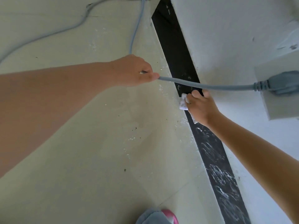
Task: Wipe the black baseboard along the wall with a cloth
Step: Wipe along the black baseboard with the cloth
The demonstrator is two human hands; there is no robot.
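At the near edge of the view you had a grey-clad knee with a pink shoe [168,215] on the pale green tiled floor [100,167]. One glossy black baseboard strip [215,157] ran along the foot of the white painted wall [226,38]; its nearer stretch showed white streaks and smears, while the farther stretch looked darker, with a few specks.

Your right hand [201,109] pressed one small white folded cloth [183,103] flat against the baseboard, fingers closed over it and the fingertips at its upper edge. The cloth looked light, soft and limp (it would bunch if gripped loosely), so you probably did best to hold it wadded under the palm and fingers. The baseboard looked rigid, smooth and fixed; it would take firm pressure.

Just beyond, your left hand [134,71] was closed around one thick grey power cable [207,85], pinching it between thumb and fingers and holding it clear above the strip. The cable appeared flexible yet springy. It ran to one grey plug [281,84] seated in one pale wall-mounted socket box [278,94].

Count: two hands, one cloth, one baseboard, one plug, one box, two cable runs on the floor farther off.
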